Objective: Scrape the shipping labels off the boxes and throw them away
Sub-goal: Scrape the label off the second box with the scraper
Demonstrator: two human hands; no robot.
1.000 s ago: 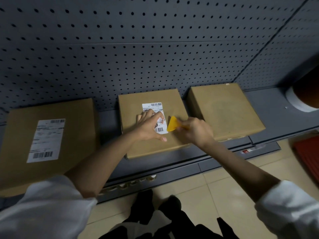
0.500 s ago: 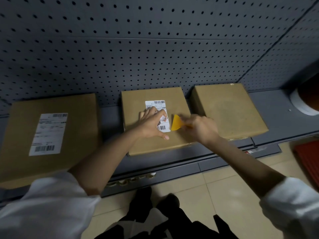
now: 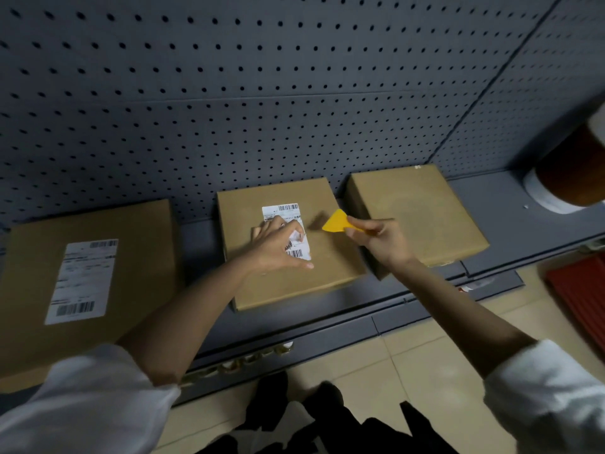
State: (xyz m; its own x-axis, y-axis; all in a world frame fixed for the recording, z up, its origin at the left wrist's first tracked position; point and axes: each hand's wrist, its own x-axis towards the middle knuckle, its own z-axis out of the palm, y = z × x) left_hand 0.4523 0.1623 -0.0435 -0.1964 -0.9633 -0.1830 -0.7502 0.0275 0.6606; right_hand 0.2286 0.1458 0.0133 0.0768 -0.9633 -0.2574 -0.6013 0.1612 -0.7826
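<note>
Three brown cardboard boxes lie flat on a grey shelf. The middle box [image 3: 294,283] carries a white shipping label [image 3: 285,213], partly lifted and crumpled at its right edge. My left hand [image 3: 276,242] lies over that label and pinches its loose part between thumb and fingers. My right hand [image 3: 381,239] grips a yellow plastic scraper [image 3: 335,221], whose blade hangs a little right of the label, off the paper. The left box [image 3: 137,253] bears a whole white label [image 3: 83,280]. The right box [image 3: 415,211] shows no label.
A grey pegboard wall [image 3: 294,93] rises behind the shelf [image 3: 510,204]. A white and brown round object [image 3: 569,178] sits at the far right. A red ribbed thing [image 3: 579,296] stands on the tiled floor [image 3: 425,365] at right. My dark trousers show below.
My right hand has drawn the scraper away to the right, off the label's edge. My left hand stays on the label, whose right side now looks more lifted and wrinkled.
</note>
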